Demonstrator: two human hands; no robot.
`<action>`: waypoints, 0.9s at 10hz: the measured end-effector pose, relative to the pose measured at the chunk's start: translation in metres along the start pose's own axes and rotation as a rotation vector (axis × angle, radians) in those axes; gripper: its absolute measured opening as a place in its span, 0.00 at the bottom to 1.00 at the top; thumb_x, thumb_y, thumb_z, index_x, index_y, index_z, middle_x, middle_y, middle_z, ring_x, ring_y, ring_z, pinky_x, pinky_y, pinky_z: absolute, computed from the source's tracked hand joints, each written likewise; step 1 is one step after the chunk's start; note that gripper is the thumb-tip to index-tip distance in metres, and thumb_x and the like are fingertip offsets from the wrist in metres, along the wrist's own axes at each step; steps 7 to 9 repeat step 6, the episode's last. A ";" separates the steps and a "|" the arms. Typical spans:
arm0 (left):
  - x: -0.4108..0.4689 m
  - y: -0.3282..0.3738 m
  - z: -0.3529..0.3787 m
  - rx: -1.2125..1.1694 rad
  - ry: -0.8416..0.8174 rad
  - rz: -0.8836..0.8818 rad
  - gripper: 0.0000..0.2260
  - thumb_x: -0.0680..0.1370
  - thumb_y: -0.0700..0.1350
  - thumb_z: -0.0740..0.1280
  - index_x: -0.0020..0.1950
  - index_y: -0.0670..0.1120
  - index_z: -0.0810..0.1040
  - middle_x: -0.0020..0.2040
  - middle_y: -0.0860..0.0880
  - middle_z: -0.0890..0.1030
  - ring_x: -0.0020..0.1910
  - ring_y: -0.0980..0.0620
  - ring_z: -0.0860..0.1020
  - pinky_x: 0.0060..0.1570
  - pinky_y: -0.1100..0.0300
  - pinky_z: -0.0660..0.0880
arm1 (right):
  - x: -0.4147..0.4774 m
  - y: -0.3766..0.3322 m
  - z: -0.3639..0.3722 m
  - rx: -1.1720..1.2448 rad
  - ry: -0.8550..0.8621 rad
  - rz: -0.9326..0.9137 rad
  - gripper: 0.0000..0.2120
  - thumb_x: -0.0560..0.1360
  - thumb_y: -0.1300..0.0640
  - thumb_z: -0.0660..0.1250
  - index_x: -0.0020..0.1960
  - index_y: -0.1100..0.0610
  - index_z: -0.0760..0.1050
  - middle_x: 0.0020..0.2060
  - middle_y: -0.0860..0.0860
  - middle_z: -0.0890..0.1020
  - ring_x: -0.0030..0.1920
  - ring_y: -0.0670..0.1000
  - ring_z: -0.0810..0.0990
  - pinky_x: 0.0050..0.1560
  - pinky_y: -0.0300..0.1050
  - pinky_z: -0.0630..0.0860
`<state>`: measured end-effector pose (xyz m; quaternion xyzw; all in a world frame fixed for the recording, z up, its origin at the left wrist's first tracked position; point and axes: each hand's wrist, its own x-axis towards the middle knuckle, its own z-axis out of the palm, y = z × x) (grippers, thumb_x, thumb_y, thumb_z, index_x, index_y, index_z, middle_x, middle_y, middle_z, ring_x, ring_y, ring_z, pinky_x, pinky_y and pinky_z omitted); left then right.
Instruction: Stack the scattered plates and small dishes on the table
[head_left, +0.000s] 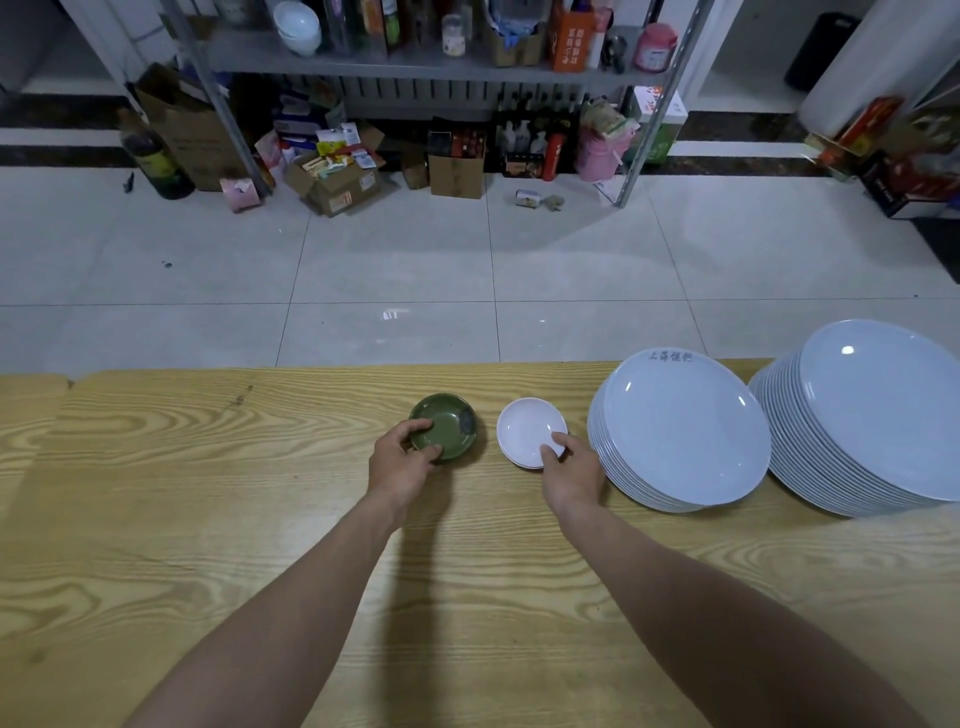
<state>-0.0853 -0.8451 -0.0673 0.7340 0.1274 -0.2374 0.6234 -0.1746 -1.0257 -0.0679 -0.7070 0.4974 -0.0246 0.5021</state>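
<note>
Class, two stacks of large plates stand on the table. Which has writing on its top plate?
The left stack, beside the small white dish; grey characters mark its far rim. The right stack is plain.

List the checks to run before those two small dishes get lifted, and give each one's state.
1. Left hand grips green dish by its near rim: ok.
2. Right hand pinches white dishes at the rim: ok.
3. White dishes empty: ok.
4. Green dish empty: cannot tell, a dark patch shows inside.
5. White dishes apart from the plate stack: ok.
</note>
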 end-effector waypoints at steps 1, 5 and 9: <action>0.000 0.001 -0.002 0.027 -0.023 0.008 0.13 0.76 0.34 0.70 0.56 0.50 0.81 0.59 0.45 0.77 0.47 0.45 0.80 0.47 0.51 0.82 | -0.003 -0.001 -0.005 -0.095 -0.041 -0.065 0.18 0.80 0.56 0.66 0.69 0.55 0.75 0.68 0.55 0.75 0.68 0.56 0.72 0.67 0.47 0.67; -0.036 0.040 -0.023 0.563 0.102 0.258 0.12 0.78 0.45 0.68 0.61 0.48 0.79 0.63 0.45 0.77 0.62 0.45 0.75 0.56 0.58 0.70 | -0.041 0.006 -0.041 -0.250 -0.127 -0.230 0.26 0.78 0.50 0.68 0.73 0.55 0.69 0.64 0.56 0.77 0.68 0.57 0.73 0.67 0.47 0.66; -0.057 0.056 -0.026 0.671 0.114 0.352 0.14 0.79 0.46 0.67 0.64 0.47 0.78 0.65 0.46 0.77 0.66 0.46 0.73 0.60 0.57 0.68 | -0.066 0.003 -0.062 -0.148 -0.109 -0.297 0.21 0.78 0.52 0.69 0.69 0.53 0.73 0.54 0.53 0.79 0.59 0.54 0.78 0.58 0.45 0.71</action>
